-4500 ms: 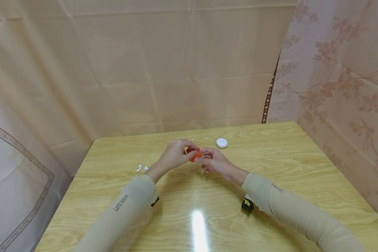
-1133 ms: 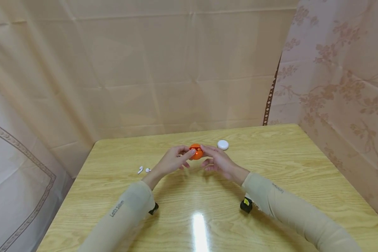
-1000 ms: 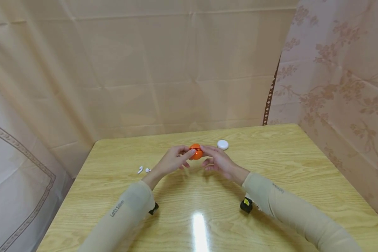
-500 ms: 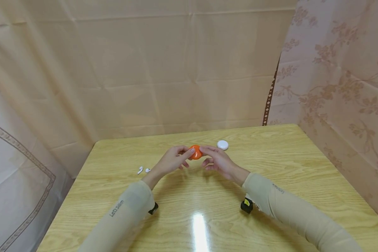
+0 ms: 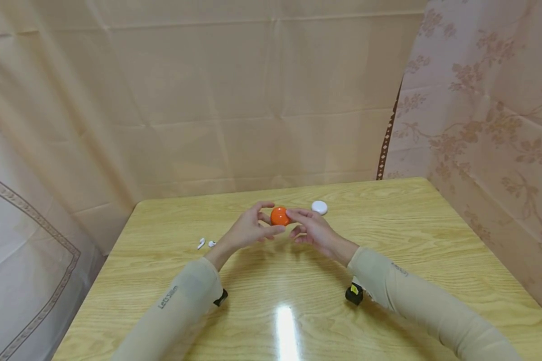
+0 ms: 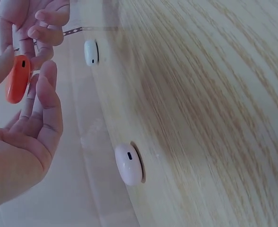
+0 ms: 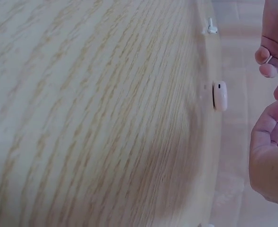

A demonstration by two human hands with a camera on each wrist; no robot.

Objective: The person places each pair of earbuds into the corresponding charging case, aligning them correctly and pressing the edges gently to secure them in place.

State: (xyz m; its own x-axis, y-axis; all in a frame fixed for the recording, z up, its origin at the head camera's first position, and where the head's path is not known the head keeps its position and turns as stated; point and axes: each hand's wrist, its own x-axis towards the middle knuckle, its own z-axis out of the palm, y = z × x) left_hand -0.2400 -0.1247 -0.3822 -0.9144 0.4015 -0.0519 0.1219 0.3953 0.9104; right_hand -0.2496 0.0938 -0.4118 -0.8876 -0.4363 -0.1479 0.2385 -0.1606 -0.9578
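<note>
My right hand point(image 5: 313, 230) pinches a round, glossy orange earbud case point(image 5: 279, 216) by its right edge, above the table. The case lid is closed; a dark port shows on its edge in the left wrist view. My left hand point(image 5: 250, 228) is at the other side with its fingers spread around the case. The left thumb point(image 5: 273, 230) lies below the case, and fingers are behind or beside its left edge; whether they touch it I cannot tell. In the right wrist view both hands sit at the right edge, and the case is almost wholly out of frame.
A white round case point(image 5: 319, 207) lies at the back of the wooden table point(image 5: 388, 260). Two white earbuds point(image 5: 201, 243) lie left of my left arm. The left wrist view also shows a pinkish case point(image 6: 128, 164), which my left hand hides in the head view. Curtains hang behind.
The orange case was open with earbuds inside about a second ago, and its lid has come down. My left thumb has moved off its front. The right hand keeps its hold.
</note>
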